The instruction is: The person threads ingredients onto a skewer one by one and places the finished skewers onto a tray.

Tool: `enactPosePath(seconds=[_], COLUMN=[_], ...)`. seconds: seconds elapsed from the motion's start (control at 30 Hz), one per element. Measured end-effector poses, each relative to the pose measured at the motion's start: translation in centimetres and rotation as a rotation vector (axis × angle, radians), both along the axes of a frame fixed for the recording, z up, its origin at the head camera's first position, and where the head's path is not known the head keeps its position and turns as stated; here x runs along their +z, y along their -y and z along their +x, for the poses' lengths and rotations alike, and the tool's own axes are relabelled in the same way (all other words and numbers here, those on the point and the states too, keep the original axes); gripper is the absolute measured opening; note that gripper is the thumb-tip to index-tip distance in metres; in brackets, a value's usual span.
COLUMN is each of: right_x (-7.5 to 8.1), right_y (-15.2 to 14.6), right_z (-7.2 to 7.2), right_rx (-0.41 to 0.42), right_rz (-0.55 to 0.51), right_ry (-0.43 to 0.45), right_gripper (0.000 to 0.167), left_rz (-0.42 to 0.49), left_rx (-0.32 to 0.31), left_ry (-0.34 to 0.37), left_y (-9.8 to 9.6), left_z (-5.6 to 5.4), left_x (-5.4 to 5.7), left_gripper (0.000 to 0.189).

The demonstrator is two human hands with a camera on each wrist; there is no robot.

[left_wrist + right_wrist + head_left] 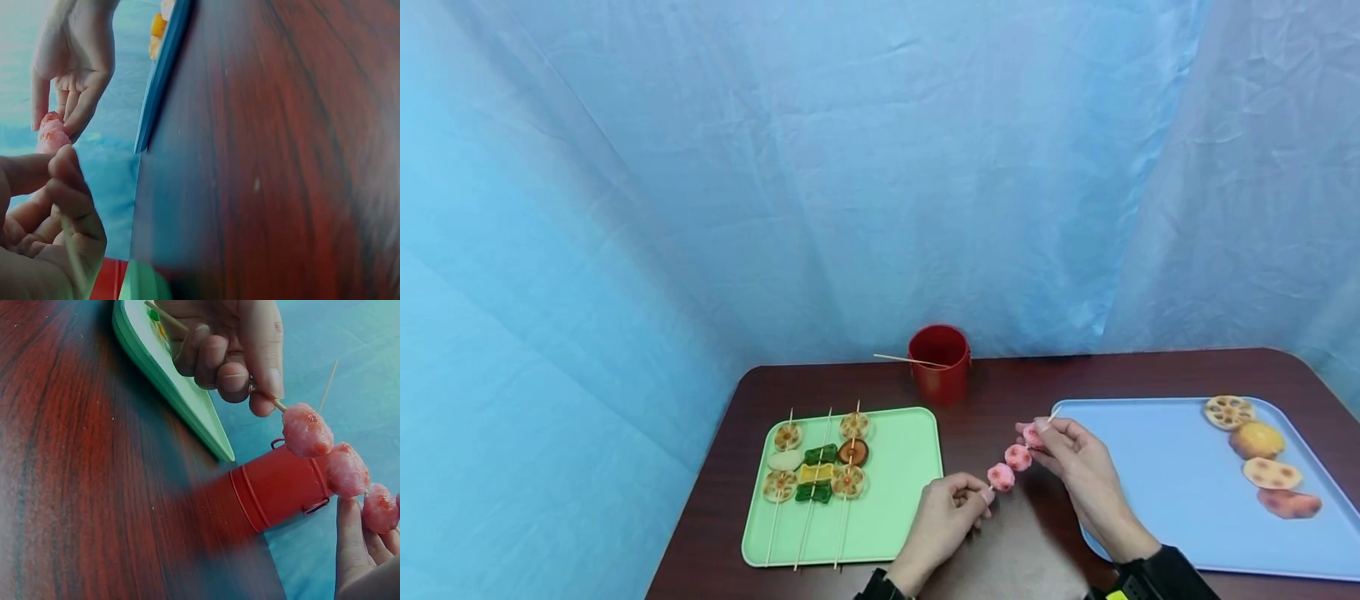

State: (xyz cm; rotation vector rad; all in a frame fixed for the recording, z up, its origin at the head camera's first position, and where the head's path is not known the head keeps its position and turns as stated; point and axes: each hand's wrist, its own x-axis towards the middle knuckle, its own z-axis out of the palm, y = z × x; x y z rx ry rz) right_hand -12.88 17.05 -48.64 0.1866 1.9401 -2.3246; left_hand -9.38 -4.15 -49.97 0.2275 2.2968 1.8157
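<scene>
A skewer of pink meatballs [1018,457] is held in the air between both hands, over the gap between the trays. My left hand [946,515] pinches the bare lower part of the stick between thumb and fingers, just below the lowest ball. At the upper end, my right hand [1088,473] has its thumb and fingers around the top ball, and the pale stick tip pokes out beyond it. In the right wrist view, the meatballs [307,430] sit in a row along the stick, and the left fingers curl around its bare length.
On the left, a green tray [898,500] carries three finished skewers of lotus root, mushroom and green and yellow pieces. A red bucket [942,387] with a thin stick [895,359] across its mouth stands behind. The blue tray [1157,500] at right bears lotus slices [1228,412] and other food pieces.
</scene>
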Motion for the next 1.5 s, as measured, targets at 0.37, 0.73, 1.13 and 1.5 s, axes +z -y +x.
enactPosePath(seconds=[0.37,0.73,1.13,1.5], right_x=[0.3,0.7,0.3,0.5], right_y=[0.2,0.2,-2.5,-4.9], right_z=[-0.3,-0.8,-0.8,-0.6], right_rx=[0.059,0.073,0.104,0.125], right_rz=[0.056,0.046,0.017,0.012], right_ry=[-0.050,-0.013,-0.112,-0.107], right_gripper=[0.056,0.064,0.061,0.062], left_rz=[-0.191,-0.145,-0.265,-0.292], left_rx=[-0.056,-0.010,0.036,0.042], left_ry=[-0.148,-0.109,-0.174,-0.139], left_y=[0.8,1.3,4.3,6.8], left_z=[-0.7,-0.6,-0.8,-0.4], left_x=[0.4,0.9,1.1,1.5], left_gripper=[0.006,0.004,0.008,0.009])
